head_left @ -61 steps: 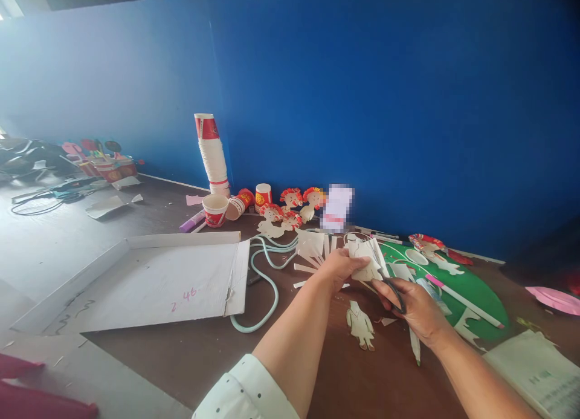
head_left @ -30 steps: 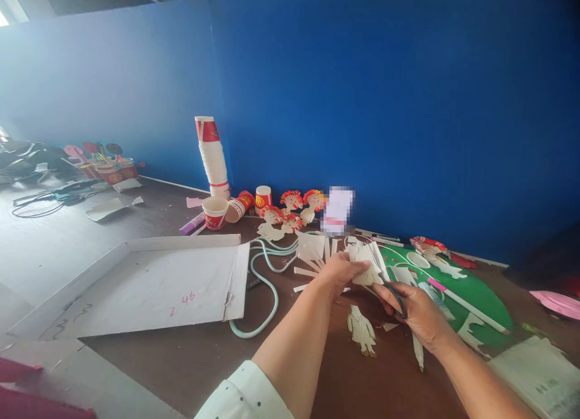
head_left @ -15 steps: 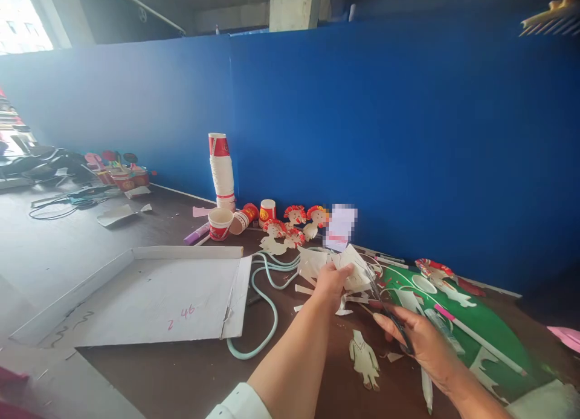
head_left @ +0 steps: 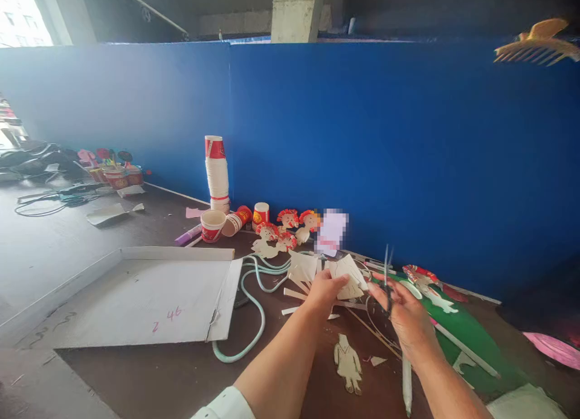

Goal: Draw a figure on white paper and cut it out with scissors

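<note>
My left hand (head_left: 327, 291) pinches a piece of cream paper (head_left: 347, 274) with drawn lines on it. My right hand (head_left: 405, 313) grips a pair of scissors (head_left: 387, 286), blades pointing up and apart from the paper; its fingertips reach close to the paper's right edge. Below both hands lies a cut-out paper figure (head_left: 348, 364) on the brown table. Paper strips and scraps (head_left: 299, 295) are spread under my left hand. Several paper figures with red frilled heads (head_left: 286, 242) rest against the blue partition, and another such figure (head_left: 430, 289) is at the right.
A shallow white cardboard tray (head_left: 149, 298) stands at left, with a pale green cord (head_left: 260, 322) beside it. Paper cups (head_left: 218, 183) are stacked at the blue partition (head_left: 385, 135). A green mat (head_left: 475, 340), a white marker (head_left: 406, 386) and a pink-ended pen (head_left: 466, 349) lie at right.
My right hand has lifted the scissors away from the paper and turned the blades upward. My left hand keeps hold of the paper. The whole view has shifted slightly.
</note>
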### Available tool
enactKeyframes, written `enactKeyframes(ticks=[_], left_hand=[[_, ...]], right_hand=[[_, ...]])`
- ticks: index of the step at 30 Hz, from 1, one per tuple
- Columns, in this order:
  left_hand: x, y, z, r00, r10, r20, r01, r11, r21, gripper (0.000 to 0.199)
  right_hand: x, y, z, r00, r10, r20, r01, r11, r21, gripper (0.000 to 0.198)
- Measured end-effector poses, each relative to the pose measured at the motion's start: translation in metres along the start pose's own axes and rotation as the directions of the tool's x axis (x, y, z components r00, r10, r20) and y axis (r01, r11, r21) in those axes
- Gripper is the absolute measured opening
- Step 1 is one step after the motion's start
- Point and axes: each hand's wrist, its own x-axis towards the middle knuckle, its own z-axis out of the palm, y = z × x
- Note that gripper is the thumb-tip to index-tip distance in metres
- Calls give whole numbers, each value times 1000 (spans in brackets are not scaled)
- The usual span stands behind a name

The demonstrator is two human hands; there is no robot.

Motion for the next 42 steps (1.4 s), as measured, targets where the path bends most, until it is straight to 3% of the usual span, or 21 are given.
enactKeyframes(ticks=[5,9,29,34,42], left_hand=[[4,-8,-3,999,29,38,-29,1000,3,50],[6,-9,-7,998,30,64,-33,998,55,50],[3,-1,-9,980,-161,117,165,986,-30,30],[6,-3,-9,975,-132,179,143,988,-49,36],[14,-12,-7,988,-28,150,47,991,-122,40]], right_hand=[[14,-5,19,994,60,93,-75,983,168,57],[17,9,27,996,63,68,-76,975,207,54],[13,13,26,993,54,106,-85,947,310,54],[17,18,26,993,36,112,-69,948,310,51],[22,32,29,998,-5,68,-17,947,320,56]])
